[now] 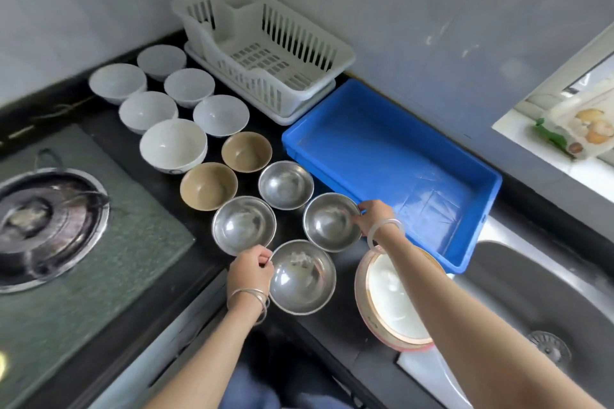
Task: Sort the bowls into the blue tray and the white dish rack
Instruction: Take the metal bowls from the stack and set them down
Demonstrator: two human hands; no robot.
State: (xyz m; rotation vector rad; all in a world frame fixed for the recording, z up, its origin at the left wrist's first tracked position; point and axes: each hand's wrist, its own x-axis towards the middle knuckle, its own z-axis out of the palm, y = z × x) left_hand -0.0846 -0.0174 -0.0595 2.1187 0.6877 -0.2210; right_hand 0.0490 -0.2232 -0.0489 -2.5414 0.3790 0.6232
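Observation:
Several steel bowls sit on the black counter. My left hand pinches the left rim of the nearest steel bowl. My right hand grips the right rim of another steel bowl. Two more steel bowls lie behind them. Two brown bowls and several white bowls stand further back. The blue tray on the right and the white dish rack behind it both hold nothing.
A gas stove fills the left side. A sink lies at the right, with a pink-rimmed lidded pot beside it under my right forearm. A windowsill with a bag is at far right.

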